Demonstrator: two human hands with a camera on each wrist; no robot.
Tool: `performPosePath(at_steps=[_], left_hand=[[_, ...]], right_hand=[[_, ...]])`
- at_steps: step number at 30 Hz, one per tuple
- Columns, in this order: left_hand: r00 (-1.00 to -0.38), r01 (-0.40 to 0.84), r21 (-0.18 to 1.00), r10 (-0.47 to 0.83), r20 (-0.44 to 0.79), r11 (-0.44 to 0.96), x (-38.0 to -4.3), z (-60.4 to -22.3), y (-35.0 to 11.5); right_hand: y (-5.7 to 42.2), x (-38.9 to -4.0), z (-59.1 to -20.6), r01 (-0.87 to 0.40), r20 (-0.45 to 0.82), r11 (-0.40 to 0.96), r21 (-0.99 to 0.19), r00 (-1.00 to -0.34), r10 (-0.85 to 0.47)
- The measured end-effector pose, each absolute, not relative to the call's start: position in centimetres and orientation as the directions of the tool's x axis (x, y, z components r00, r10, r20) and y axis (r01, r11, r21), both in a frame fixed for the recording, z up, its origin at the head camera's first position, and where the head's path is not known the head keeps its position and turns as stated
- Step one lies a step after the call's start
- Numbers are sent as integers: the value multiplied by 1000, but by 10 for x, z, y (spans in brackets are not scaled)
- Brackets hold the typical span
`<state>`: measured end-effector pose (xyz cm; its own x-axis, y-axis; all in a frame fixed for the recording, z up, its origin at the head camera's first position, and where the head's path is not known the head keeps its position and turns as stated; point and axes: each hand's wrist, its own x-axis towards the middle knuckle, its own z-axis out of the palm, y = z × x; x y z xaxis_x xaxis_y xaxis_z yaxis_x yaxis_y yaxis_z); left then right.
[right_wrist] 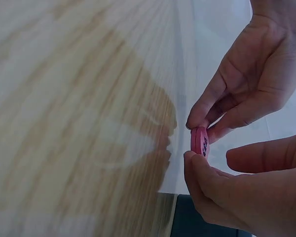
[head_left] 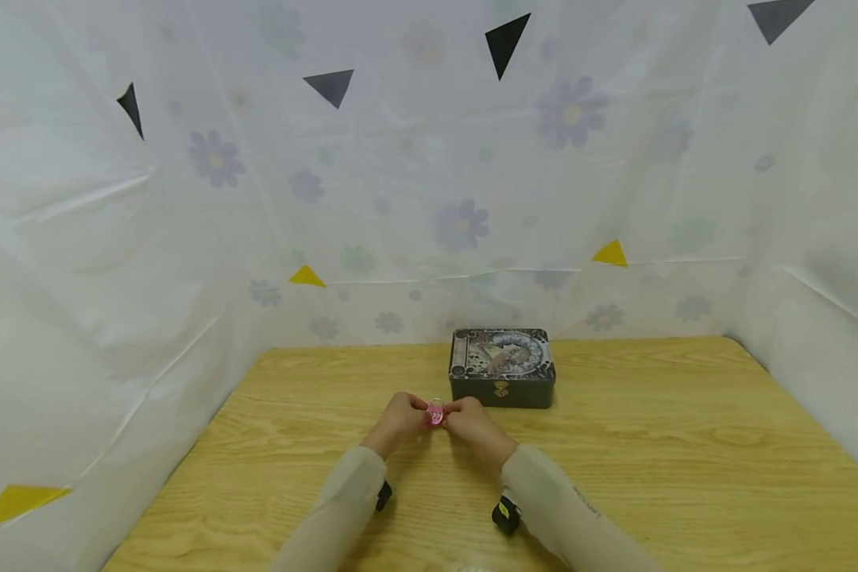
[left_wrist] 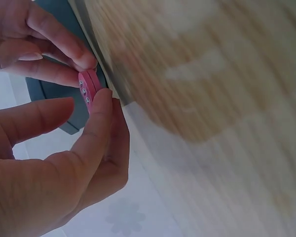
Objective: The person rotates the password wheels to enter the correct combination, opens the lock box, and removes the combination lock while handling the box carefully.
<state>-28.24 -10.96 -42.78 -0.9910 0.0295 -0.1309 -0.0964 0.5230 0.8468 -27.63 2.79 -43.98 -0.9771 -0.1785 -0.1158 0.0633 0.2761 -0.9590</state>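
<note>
A small pink combination padlock (head_left: 435, 415), its metal shackle pointing away from me, is held between both hands in front of the tin box (head_left: 504, 391). My left hand (head_left: 403, 420) pinches one side of it between fingertips. From the opposite side my right hand (head_left: 473, 430) pinches it too. In the left wrist view the pink padlock (left_wrist: 90, 88) shows small dials along its narrow face. The right wrist view has the padlock (right_wrist: 199, 140) edge-on, close over the table surface.
The dark tin box has a printed lid and a brass-coloured latch (head_left: 501, 388) on its front. It stands near the back of the wooden table (head_left: 651, 445). White flowered sheeting (head_left: 400, 199) with black and yellow triangles hangs behind and at both sides.
</note>
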Motion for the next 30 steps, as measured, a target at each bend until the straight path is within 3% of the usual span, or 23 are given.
performPosePath(at_steps=[30], left_hand=[[-990, -73, 770, 50, -135, 634, -283, -431, -100]], right_hand=[[33, -281, -445, 10, -114, 416, -909, -967, -227]])
